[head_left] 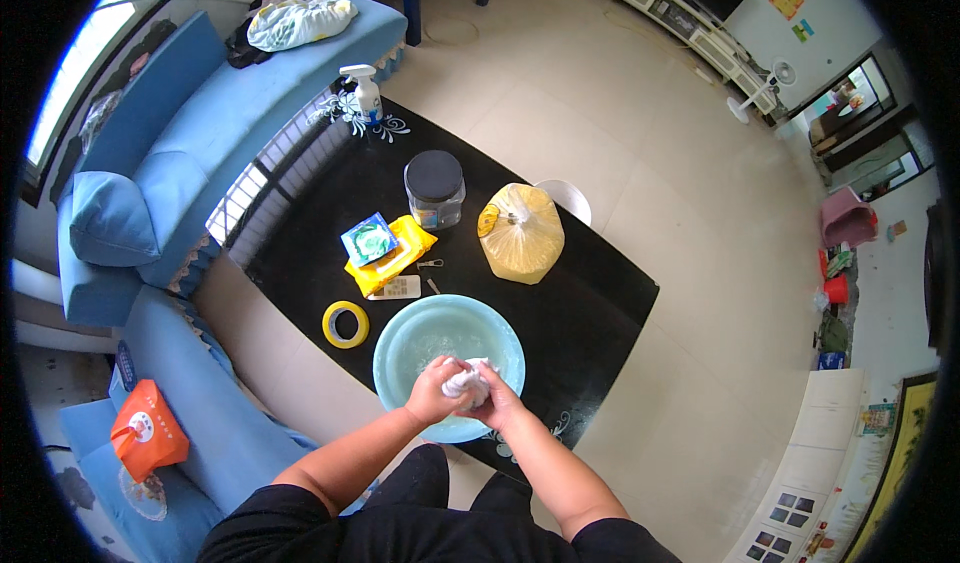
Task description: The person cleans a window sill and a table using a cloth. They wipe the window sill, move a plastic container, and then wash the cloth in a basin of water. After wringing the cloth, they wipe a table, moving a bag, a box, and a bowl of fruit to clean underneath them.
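A wet-looking, bunched white cloth (466,383) is squeezed between my two hands, just over the near part of a light blue plastic basin (506,338). My left hand (431,393) closes round the cloth from the left, and my right hand (497,404) grips it from the right. Water with some suds (440,347) shows inside the basin. The basin stands at the near edge of a glossy black table (580,313). Part of the cloth and several fingertips are hidden in the grip.
Left of the basin lies a yellow tape roll (331,335). Beyond are a yellow packet (403,253), a blue-green packet (369,240), a dark-lidded jar (435,191), a tied bag of yellowish contents (521,238) and a spray bottle (365,95). A blue sofa (240,93) runs along the left.
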The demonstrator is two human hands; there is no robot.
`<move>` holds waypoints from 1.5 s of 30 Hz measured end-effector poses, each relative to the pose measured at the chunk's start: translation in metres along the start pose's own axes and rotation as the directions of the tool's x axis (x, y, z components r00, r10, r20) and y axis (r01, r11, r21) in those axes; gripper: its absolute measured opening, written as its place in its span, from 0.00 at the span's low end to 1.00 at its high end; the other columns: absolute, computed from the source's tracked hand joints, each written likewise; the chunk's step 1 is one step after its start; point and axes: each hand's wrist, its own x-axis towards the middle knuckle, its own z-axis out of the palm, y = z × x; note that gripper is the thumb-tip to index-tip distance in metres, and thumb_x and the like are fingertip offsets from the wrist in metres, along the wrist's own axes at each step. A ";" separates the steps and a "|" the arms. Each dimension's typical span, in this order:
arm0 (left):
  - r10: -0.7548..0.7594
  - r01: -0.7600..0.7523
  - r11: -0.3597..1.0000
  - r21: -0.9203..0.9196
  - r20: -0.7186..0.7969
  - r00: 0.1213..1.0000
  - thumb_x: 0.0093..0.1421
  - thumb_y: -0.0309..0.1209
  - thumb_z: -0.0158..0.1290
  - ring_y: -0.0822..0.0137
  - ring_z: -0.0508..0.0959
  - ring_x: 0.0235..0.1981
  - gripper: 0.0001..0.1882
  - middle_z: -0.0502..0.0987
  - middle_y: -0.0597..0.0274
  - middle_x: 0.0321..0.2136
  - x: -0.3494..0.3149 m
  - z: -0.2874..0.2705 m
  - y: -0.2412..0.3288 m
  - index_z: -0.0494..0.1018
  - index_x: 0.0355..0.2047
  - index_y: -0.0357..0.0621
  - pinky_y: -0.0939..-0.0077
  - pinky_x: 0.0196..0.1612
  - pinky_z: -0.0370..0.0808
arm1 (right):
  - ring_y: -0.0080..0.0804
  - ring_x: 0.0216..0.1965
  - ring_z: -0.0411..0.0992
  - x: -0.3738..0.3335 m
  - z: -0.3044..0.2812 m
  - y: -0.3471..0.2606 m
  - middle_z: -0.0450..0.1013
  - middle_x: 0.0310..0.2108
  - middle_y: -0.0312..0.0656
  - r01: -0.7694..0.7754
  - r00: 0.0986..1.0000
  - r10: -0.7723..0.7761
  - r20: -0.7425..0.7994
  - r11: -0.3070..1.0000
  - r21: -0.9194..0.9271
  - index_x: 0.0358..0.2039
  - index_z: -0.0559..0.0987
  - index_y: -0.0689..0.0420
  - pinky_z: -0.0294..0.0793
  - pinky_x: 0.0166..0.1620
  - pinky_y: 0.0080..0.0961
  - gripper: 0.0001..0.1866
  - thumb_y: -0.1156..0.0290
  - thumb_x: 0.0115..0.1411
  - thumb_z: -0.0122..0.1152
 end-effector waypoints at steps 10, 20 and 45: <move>-0.579 0.549 0.039 -0.835 0.429 0.693 0.56 0.31 0.50 0.63 0.76 0.35 0.11 0.75 0.58 0.33 0.014 -0.007 0.005 0.70 0.38 0.41 0.68 0.42 0.73 | 0.45 0.51 0.65 -0.039 0.053 0.033 0.68 0.46 0.48 0.696 0.224 -0.881 0.418 -0.155 -0.701 0.41 0.74 0.58 0.62 0.55 0.36 0.20 0.79 0.43 0.55; -0.342 0.760 0.641 -0.107 0.846 0.408 0.56 0.37 0.51 0.69 0.74 0.34 0.15 0.74 0.60 0.33 0.057 -0.024 -0.002 0.74 0.38 0.39 0.74 0.40 0.71 | 0.42 0.44 0.68 -0.053 0.084 0.047 0.72 0.40 0.37 0.519 -0.014 -0.435 0.900 -0.773 -0.365 0.28 0.76 0.52 0.65 0.49 0.44 0.12 0.70 0.38 0.60; -0.487 0.244 0.770 0.590 0.296 0.822 0.50 0.40 0.53 0.56 0.78 0.35 0.18 0.78 0.50 0.34 0.053 -0.001 0.034 0.77 0.35 0.40 0.65 0.41 0.74 | 0.36 0.44 0.65 0.014 0.003 0.057 0.69 0.34 0.34 0.122 0.209 0.372 0.904 -0.928 0.353 0.26 0.75 0.51 0.61 0.52 0.40 0.08 0.64 0.49 0.50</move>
